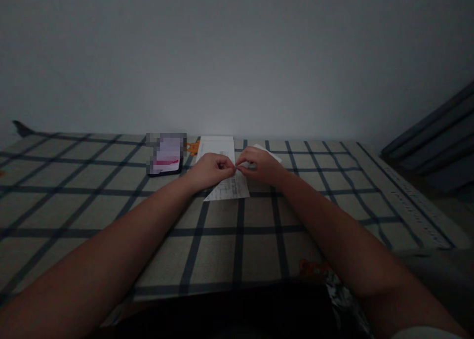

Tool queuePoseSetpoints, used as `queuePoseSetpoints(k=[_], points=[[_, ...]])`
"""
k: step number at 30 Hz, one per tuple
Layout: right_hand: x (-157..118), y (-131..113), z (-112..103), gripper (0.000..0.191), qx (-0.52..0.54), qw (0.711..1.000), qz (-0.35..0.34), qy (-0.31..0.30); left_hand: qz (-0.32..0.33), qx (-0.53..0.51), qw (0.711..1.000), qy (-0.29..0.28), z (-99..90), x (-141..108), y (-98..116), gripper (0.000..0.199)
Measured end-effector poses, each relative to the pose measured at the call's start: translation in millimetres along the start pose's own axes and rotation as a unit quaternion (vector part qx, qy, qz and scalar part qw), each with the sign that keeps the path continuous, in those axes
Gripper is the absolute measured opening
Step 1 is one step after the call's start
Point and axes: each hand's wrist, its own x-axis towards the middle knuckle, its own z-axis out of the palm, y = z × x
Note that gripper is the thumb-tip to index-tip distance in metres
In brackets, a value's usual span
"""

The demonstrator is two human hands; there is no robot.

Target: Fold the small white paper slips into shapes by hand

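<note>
From my remote post, I watch the left hand [217, 169] and right hand [261, 165] meet, fingertips pinched shut at a printed paper [232, 189] over checked cloth [257, 252] (hold unclear); delicate fingerwork, calling next for light, even pressure.

Left hand [213, 171]: bare, five-fingered, with no glove; you have no ring or marking that shows on it.
Right hand [262, 165]: bare too, your fingers slim and rounded at the tips.
Wrists: no watch, band or cable on you.
Left forearm [111, 250]: uncovered, smooth, widening toward your elbow.
Right forearm [344, 235]: uncovered likewise.
Pale cloth [422, 333]: a curved edge by your right arm, perhaps your sleeve.
Dark cloth [229, 309]: near-black at your lap, details lost in shadow.
</note>
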Motion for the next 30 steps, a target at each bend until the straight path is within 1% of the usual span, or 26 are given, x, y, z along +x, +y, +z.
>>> queuePoseSetpoints(k=[3, 6, 12, 17, 26, 30], points=[[0, -3, 1, 0.011, -0.027, 0.999, 0.026, -0.018, -0.002, 0.004, 1.0, -0.004, 0.0, -1, 3, 0.025], [1, -7, 1, 0.011, -0.045, 0.997, 0.054, -0.022, -0.002, -0.008, 1.0, -0.014, -1.2, -1, 4, 0.023], [1, -5, -6, 0.01, -0.055, 0.995, 0.076, -0.023, 0.001, -0.02, 0.999, -0.027, -6.2, -1, 4, 0.018], [0, 2, -12, 0.011, -0.046, 0.994, 0.103, -0.003, -0.013, -0.039, 0.999, -0.025, -8.9, -1, 2, 0.017], [-4, 10, -14, 0.019, -0.03, 0.99, 0.129, 0.039, -0.018, -0.035, 0.999, -0.014, -9.5, -1, 5, 0.017], [-3, 6, -15, 0.024, 0.02, 0.993, 0.109, 0.043, -0.024, -0.057, 0.998, -0.004, -7.8, -3, 7, 0.017]])
